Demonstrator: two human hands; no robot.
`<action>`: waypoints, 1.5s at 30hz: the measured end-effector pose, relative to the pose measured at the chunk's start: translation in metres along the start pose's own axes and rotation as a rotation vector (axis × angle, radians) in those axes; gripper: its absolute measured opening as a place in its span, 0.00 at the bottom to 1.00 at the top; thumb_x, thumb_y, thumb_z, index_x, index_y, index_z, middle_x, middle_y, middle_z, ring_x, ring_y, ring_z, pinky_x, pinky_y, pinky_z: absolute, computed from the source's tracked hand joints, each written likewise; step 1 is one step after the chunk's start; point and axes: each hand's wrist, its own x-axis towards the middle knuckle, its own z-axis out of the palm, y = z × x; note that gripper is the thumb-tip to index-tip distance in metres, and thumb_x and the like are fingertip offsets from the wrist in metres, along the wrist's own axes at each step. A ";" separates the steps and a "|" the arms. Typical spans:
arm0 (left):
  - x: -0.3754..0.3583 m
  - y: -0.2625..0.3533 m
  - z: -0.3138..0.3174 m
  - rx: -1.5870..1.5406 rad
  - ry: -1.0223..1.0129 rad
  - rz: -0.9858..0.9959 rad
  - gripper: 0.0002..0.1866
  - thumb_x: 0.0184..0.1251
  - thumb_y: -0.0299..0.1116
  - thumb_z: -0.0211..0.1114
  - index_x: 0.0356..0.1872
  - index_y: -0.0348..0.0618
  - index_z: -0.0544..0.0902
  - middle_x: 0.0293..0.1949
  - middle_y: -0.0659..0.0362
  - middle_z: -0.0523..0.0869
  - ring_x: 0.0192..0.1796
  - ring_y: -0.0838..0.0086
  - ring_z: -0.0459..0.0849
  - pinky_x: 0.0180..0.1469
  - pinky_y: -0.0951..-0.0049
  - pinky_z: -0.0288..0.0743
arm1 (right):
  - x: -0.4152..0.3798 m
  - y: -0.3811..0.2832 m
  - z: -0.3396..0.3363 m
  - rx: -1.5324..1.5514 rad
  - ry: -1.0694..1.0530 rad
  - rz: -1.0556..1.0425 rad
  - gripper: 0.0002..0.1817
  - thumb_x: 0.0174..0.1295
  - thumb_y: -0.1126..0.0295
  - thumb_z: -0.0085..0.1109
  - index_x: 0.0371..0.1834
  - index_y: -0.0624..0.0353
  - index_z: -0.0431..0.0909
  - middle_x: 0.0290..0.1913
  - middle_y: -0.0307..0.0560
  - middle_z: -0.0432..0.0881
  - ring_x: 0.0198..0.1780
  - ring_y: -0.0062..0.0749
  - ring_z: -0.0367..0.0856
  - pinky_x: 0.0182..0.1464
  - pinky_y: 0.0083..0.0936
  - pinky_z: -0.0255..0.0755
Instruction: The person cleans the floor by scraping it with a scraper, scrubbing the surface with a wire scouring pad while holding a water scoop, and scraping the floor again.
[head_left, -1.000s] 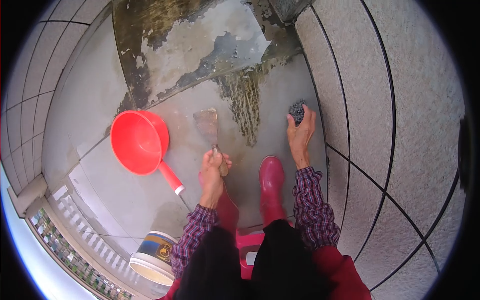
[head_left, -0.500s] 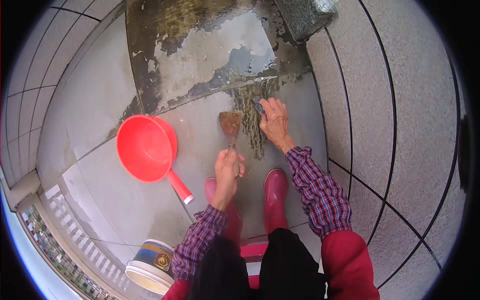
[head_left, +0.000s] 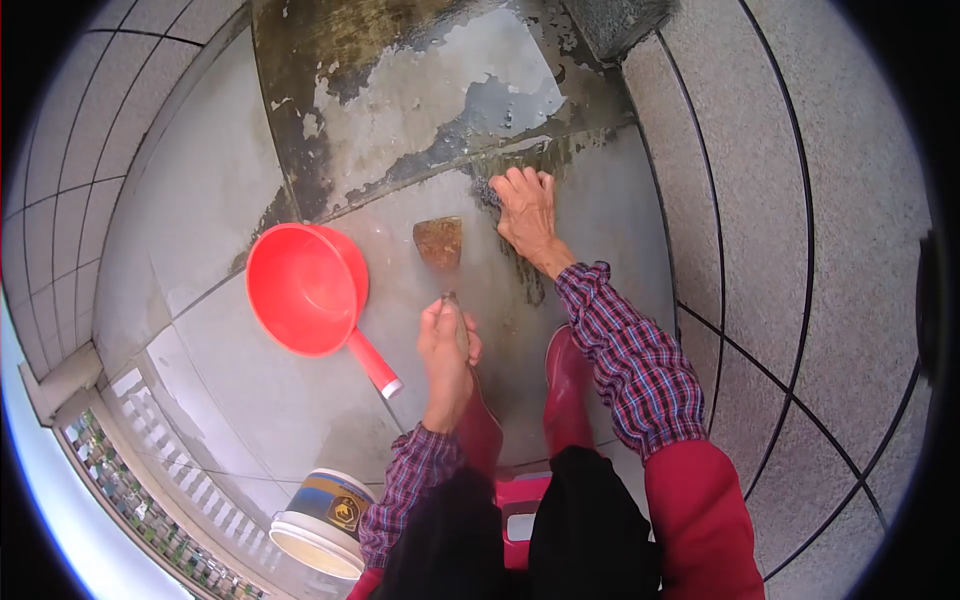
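Observation:
My left hand (head_left: 447, 350) is closed around the handle of a scraper (head_left: 439, 243), whose wide rusty blade points away from me above the grey tiles. My right hand (head_left: 528, 215) presses a dark grey scouring pad (head_left: 492, 192) against the wet floor (head_left: 400, 190), its fingers curled over the pad and hiding most of it. Dark, streaky residue shows on the tile beside and below the right hand. Beyond both hands, a large brown, wet stain with pale patches covers the tiles.
A red dipper (head_left: 308, 290) lies left of the scraper, its handle toward me. Nearer me at the left stands a white bucket (head_left: 322, 520) with a label. Pink boots (head_left: 567, 390) are below my hands. A speckled tiled wall (head_left: 760, 230) rises at right, with a stone block (head_left: 612, 28) at the top.
My right hand has moved slightly left and away from me with the pad, over the dark residue. The scraper in my left hand has shifted a little left. The view has shifted slightly.

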 end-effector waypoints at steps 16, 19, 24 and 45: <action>0.002 0.002 -0.001 -0.029 -0.005 0.039 0.14 0.69 0.36 0.49 0.49 0.38 0.65 0.26 0.59 0.73 0.16 0.80 0.68 0.15 0.81 0.58 | -0.008 0.017 -0.008 0.120 -0.071 -0.052 0.14 0.38 0.83 0.53 0.31 0.56 0.71 0.32 0.45 0.66 0.38 0.42 0.67 0.39 0.33 0.61; 0.001 -0.004 -0.001 -0.031 0.006 -0.022 0.14 0.69 0.36 0.49 0.49 0.38 0.65 0.26 0.59 0.73 0.16 0.81 0.68 0.16 0.82 0.57 | -0.095 -0.019 -0.021 0.194 -0.270 -0.258 0.12 0.37 0.82 0.54 0.28 0.55 0.71 0.30 0.42 0.65 0.37 0.35 0.67 0.38 0.30 0.60; 0.003 -0.009 -0.004 -0.003 0.026 0.011 0.14 0.69 0.37 0.49 0.48 0.38 0.65 0.27 0.59 0.73 0.16 0.81 0.67 0.15 0.81 0.57 | 0.017 -0.002 0.024 0.104 -0.107 -0.212 0.12 0.39 0.80 0.54 0.30 0.55 0.72 0.30 0.43 0.66 0.36 0.38 0.66 0.35 0.32 0.58; 0.003 -0.013 0.012 0.050 -0.018 0.010 0.15 0.69 0.37 0.50 0.49 0.37 0.66 0.27 0.59 0.73 0.16 0.81 0.67 0.15 0.81 0.57 | 0.012 0.055 -0.045 0.055 -0.051 0.147 0.16 0.37 0.84 0.54 0.33 0.59 0.72 0.36 0.48 0.66 0.38 0.47 0.66 0.40 0.39 0.66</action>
